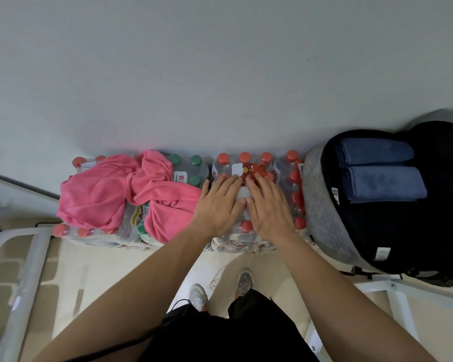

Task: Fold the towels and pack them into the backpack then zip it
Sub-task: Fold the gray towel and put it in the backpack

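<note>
Pink towel [102, 194] lies unfolded and crumpled in a loose heap, twisted in the middle, draped over the tops of shrink-wrapped bottle packs [290, 176] that stand in a row against the wall. Its right edge ends just beside the left hand [220, 202].

Both hands are flat, palms down, fingers straight, gripping nothing. They press on the red-capped pack in the middle of the row. The right hand [268, 205] sits close beside the left, thumbs nearly touching.

Backpack [322, 205] lies at the right end of the row, touching the last pack. It has a grey outer wall and black lining, and the main compartment is wide open. Inside it are two blue towels [382, 176], each folded into a neat, smooth rectangle, lying side by side and touching at the far end of the compartment. White tags show on the lining.

Some green-capped bottles [192, 169] peek out beside the pink towel. Pale shoes [198, 296] stand on the floor below the hands. A white metal frame [24, 257] is at the left.
</note>
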{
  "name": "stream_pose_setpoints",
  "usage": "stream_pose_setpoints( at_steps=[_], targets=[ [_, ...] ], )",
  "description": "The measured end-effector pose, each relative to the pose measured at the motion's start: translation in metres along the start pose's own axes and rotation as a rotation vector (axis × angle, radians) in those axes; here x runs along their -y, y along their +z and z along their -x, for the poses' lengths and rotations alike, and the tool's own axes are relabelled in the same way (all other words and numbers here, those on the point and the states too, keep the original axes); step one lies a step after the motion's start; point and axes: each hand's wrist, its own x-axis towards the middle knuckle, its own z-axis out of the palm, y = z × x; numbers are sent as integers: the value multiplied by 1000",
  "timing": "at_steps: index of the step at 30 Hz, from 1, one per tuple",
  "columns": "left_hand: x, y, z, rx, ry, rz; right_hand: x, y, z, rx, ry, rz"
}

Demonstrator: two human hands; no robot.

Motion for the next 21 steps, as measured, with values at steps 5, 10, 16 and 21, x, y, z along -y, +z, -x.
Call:
stream_pose_setpoints(
  at_steps=[5,10,16,21],
  targets=[
    [6,11,-2,-31,-1,-43,3,5,-4,42,35,90],
    [8,21,-7,-77,10,-140,-1,12,-13,63,13,153],
    [10,18,-7,-53,45,-99,-4,12,-13,44,-29,144],
    [17,7,-6,70,68,42,-5,-7,-11,149,-108,116]
  ],
)
